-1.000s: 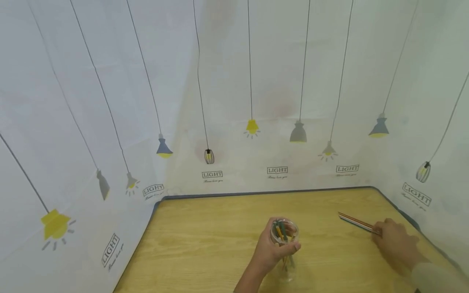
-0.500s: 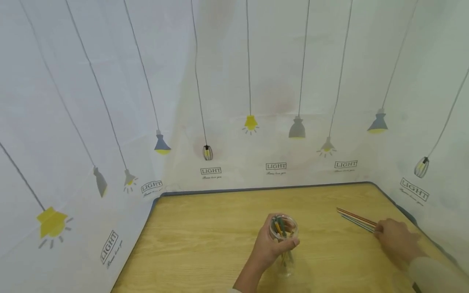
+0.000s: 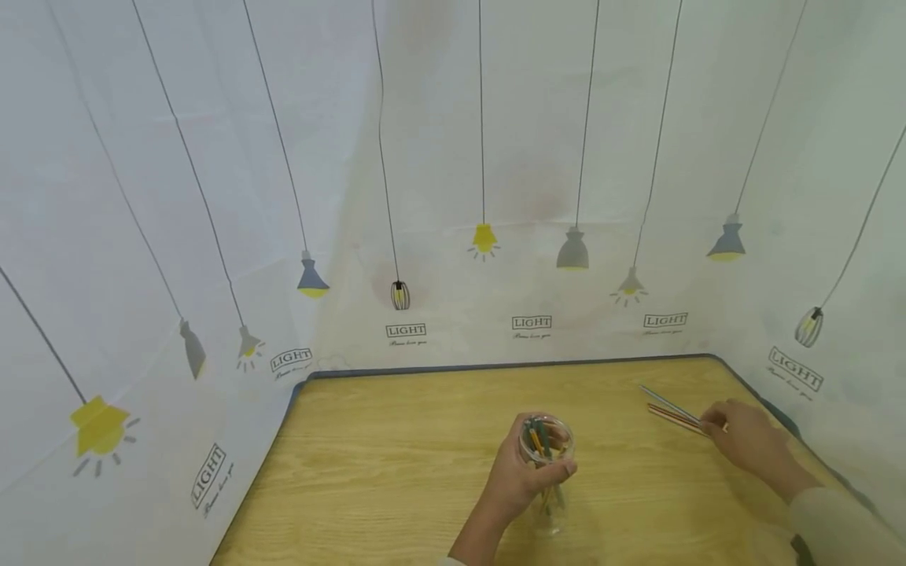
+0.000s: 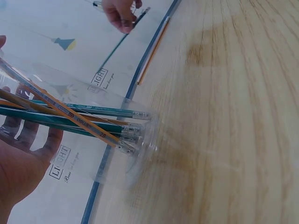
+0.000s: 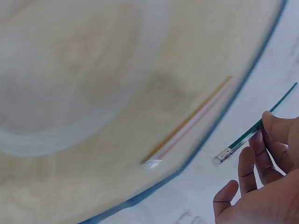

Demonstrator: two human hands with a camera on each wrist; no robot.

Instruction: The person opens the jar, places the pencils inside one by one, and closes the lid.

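Observation:
My left hand (image 3: 515,478) grips a clear jar (image 3: 554,515) standing on the table, fingers wrapped around its upper part. Several green and orange pencils (image 4: 70,109) lean inside it, their eraser ends at the bottom. Over the table's right side, my right hand (image 3: 753,442) pinches a green pencil (image 5: 245,135) between thumb and fingertips near its eraser end. That pencil is held up off the table in both wrist views. Just beneath it, an orange pencil (image 5: 187,122) lies on the table with a paler, pinkish-edged one alongside, erasers together.
The wood-grain table (image 3: 396,448) has a dark blue edge (image 3: 439,368). White walls (image 3: 439,157) printed with hanging lamps rise behind it and on both sides, close to the right hand.
My right hand has separated the green pencil from the others, lifting it and shifting slightly up and left in the head view. My left hand and the jar have stayed in place.

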